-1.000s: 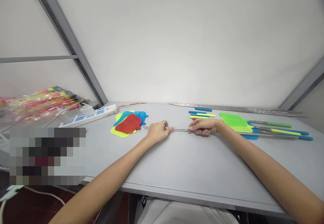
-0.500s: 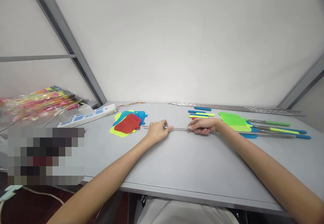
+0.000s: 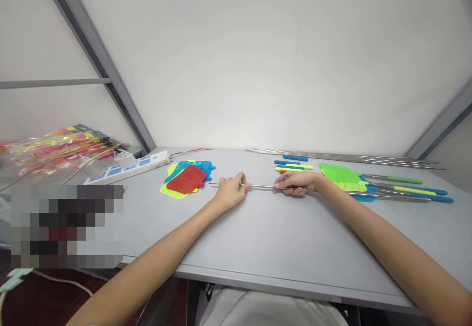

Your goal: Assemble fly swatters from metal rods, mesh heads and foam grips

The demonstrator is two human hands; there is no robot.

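A thin metal rod [image 3: 261, 186] lies sideways across the middle of the view, held between both hands. My left hand [image 3: 232, 191] is closed on it near its left end, thumb and fingers pinching. My right hand [image 3: 293, 184] grips the rod farther right, and the rod passes under my right forearm. Left of my left hand lies a pile of fly swatter heads: a red head [image 3: 187, 179] on top, with a blue head [image 3: 206, 168] and a yellow head [image 3: 172, 191] partly covered. Behind my right hand are several loose handle grips, among them a blue grip [image 3: 295, 158].
Fly swatters with rods and handles, a green one [image 3: 339, 173] uppermost, lie at right. A bundle of metal rods [image 3: 346, 157] runs along the wall. At left are a power strip [image 3: 129, 166] and plastic-wrapped colourful goods [image 3: 62, 149]. The grey table's front edge [image 3: 280, 286] is near me.
Both hands keep their hold on the rod. The rod's left end sits very slightly farther right; otherwise almost nothing differs.
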